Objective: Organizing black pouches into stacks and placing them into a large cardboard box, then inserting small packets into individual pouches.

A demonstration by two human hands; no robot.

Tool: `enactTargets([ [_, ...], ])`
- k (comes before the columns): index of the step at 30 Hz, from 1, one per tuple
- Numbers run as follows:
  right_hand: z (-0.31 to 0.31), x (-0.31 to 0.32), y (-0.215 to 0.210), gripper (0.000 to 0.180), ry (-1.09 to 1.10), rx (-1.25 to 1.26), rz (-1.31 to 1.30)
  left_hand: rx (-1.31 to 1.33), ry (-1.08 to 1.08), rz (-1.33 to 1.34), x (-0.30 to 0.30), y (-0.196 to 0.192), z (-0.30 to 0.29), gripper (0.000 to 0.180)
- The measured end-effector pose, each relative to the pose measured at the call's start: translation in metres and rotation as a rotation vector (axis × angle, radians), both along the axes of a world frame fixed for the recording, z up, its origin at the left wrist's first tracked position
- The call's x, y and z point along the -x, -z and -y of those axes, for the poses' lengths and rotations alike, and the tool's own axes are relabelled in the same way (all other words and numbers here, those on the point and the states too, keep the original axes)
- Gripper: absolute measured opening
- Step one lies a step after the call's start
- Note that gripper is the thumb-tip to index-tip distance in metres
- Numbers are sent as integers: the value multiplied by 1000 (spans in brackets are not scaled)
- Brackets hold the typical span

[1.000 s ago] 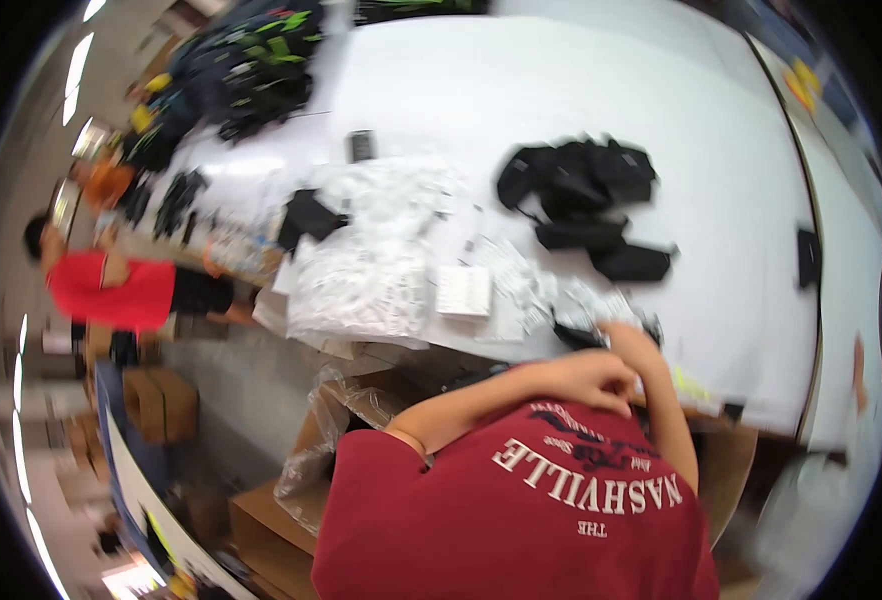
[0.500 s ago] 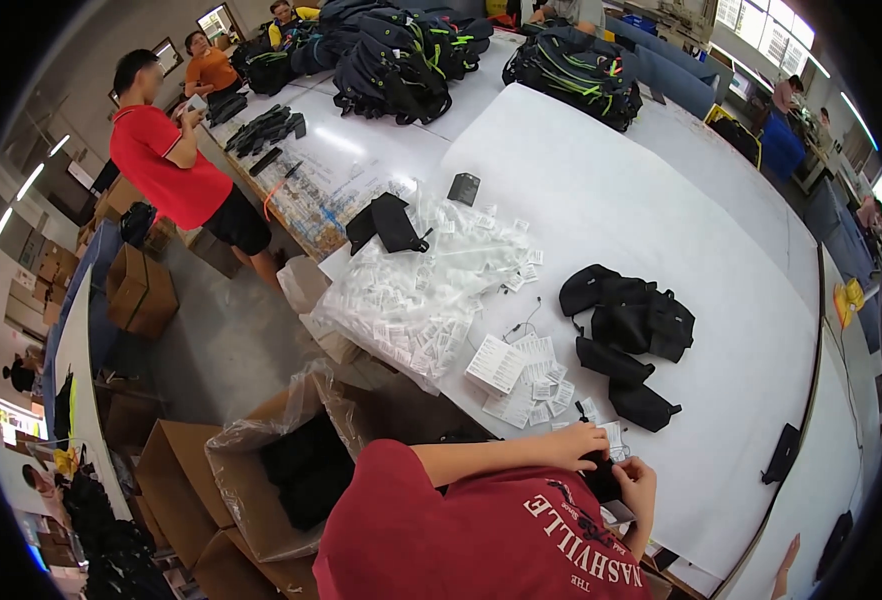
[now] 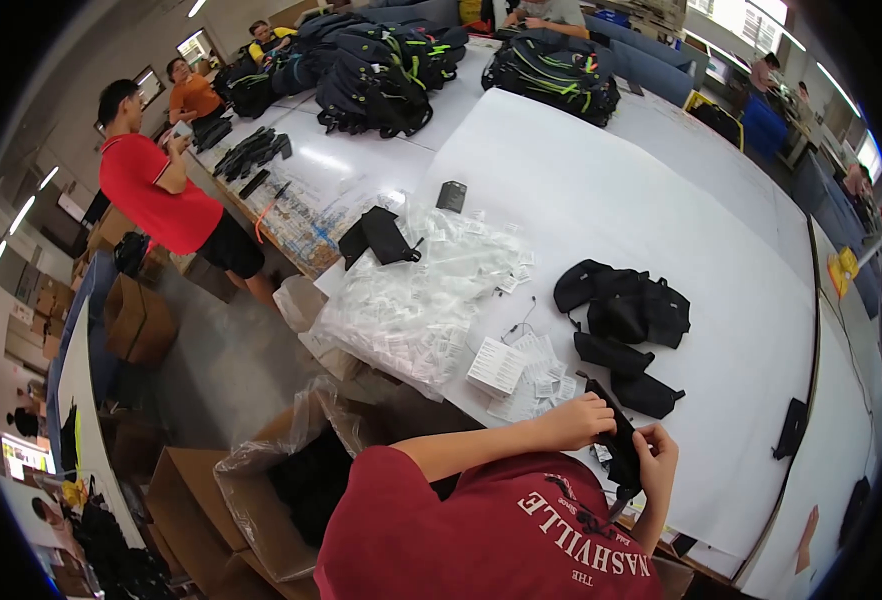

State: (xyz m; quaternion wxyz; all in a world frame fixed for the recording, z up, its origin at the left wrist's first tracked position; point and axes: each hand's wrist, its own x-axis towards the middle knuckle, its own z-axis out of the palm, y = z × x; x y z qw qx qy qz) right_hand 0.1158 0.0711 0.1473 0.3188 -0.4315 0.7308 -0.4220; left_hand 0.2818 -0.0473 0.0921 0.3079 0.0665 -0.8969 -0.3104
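Black fabric was what you had in both hands: a small dark pouch [image 3: 621, 440] held over the near edge of the white table [image 3: 661, 200], just in front of your red shirt [image 3: 501, 540]. Your left hand [image 3: 578, 420] was curled over the top of the pouch with the fingers closed on it, and your right hand [image 3: 655, 455] gripped its lower side, thumb and fingers pinched shut on the cloth. Judging by that two-handed grip, you were in the middle of working on this one pouch, perhaps fitting or checking something at its opening; I could not tell which, since your hands hid the detail. A next move would have called for keeping one hand clamped on the fabric while the other freed itself to reach. Just beyond your hands lay a stack of white tags [image 3: 496, 366] and loose small paper slips [image 3: 541, 385], with two more finished-looking pouches [image 3: 626, 370] beside them. Further out sat a larger heap of black bags [image 3: 626, 300], and to your left a wide pile of clear plastic packets [image 3: 421, 300]. Below the table edge on your left stood an open cardboard box [image 3: 261, 480] lined with plastic. At the far end of the table were backpacks [image 3: 551, 70], and a person in a red top [image 3: 156, 195] stood apart in the aisle.
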Motion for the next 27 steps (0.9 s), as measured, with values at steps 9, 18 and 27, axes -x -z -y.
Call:
enactTargets([
  [9, 9, -6, 8, 12, -110, 27, 263, 80, -8, -39, -17, -25, 5, 17],
  [18, -15, -11, 7, 31, 65, 25, 627, -111, -109, 2, -20, -21, -1, 14],
  [27, -41, -14, 20, 44, 90, -50, 182, -670, -210, 281, -38, -22, 13, 25],
])
